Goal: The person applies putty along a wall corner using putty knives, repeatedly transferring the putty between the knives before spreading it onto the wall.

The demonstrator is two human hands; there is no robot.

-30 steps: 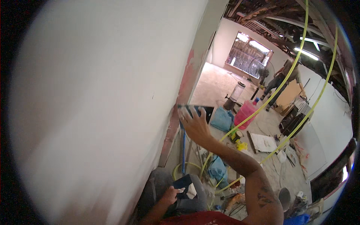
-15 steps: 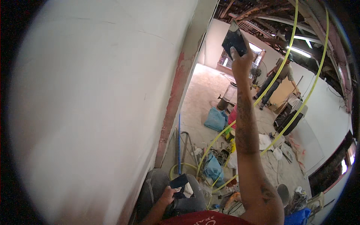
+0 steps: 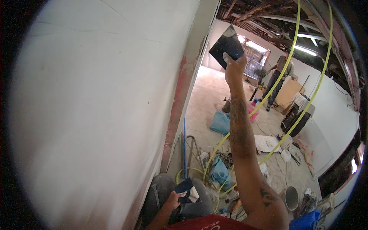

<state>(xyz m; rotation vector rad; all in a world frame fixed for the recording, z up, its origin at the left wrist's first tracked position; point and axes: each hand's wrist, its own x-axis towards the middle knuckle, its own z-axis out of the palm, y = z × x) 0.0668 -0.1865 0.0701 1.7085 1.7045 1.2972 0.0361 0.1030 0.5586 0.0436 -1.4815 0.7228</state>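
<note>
Raised in front of me, my right hand (image 3: pixel 235 67) grips a wide, dark scraper blade (image 3: pixel 226 44) flecked with white, its thumb pressed against the blade. It is just right of the white wall's narrow edge (image 3: pixel 193 40), which has pinkish patches. Low by my grey-clad knees, my left hand (image 3: pixel 174 201) holds a second dark blade (image 3: pixel 183 185) with a lump of white paste (image 3: pixel 194 194) on it. The broad white wall (image 3: pixel 92 107) fills the left half of the view.
Two yellow hoses (image 3: pixel 316 90) hang across the right side. A person (image 3: pixel 276 82) stands farther back near a fan. Blue bags (image 3: pixel 219 122), a pink container (image 3: pixel 253 113), a white board (image 3: pixel 268 143), a bucket (image 3: pixel 290 199) and scattered tools lie on the floor. A blue pipe (image 3: pixel 185 145) stands by the wall.
My right hand and blade have risen from low beside the wall's edge to high up, then shifted slightly left. My left hand stays low. The person behind has shifted a little.
</note>
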